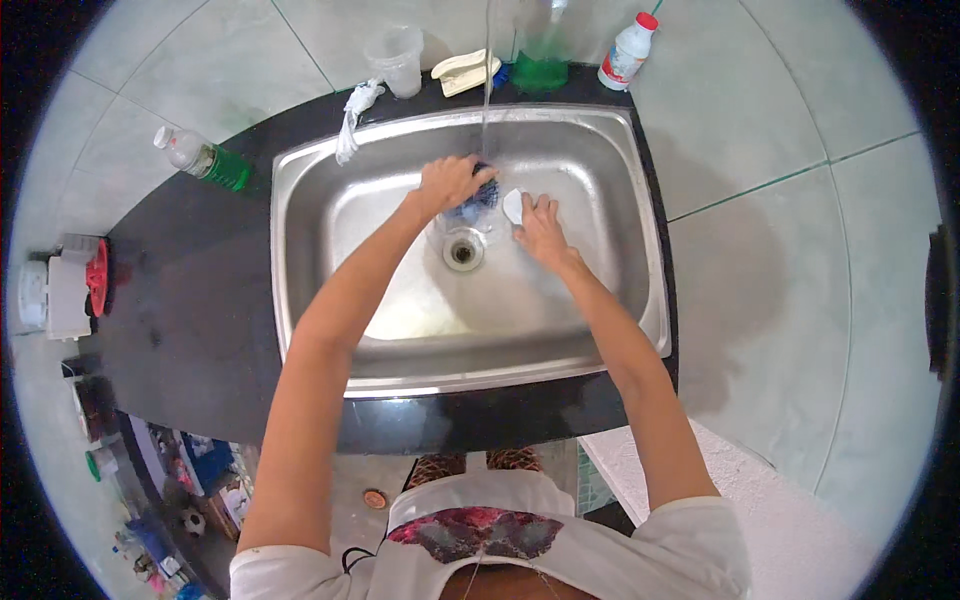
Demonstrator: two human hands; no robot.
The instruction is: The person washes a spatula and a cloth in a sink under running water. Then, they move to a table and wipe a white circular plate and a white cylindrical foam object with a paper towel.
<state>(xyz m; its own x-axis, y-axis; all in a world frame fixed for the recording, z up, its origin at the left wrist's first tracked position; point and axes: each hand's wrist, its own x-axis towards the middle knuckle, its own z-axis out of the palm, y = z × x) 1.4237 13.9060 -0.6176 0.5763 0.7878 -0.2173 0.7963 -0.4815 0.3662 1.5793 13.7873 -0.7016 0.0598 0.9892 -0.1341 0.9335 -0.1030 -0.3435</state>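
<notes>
Over the far half of a steel sink (400, 350), my left hand (450, 186) is closed on a dark blue mesh-like piece (484, 192). A thin stream of water (487, 95) falls from above onto it. To its right, my right hand (542, 232) is closed on a small white piece (513, 206) with a rounded edge, whose kind I cannot make out. The two hands are apart. Just nearer to me than the blue piece lies the round drain (463, 250).
Behind the sink stand a clear plastic cup (397, 62), a cream-coloured brush (464, 73), a container of green liquid (540, 66) and a white bottle with a red cap (629, 52). A white plastic bag (358, 112) hangs over the rim. Another green-liquid bottle (204, 158) is on the black counter (190, 290).
</notes>
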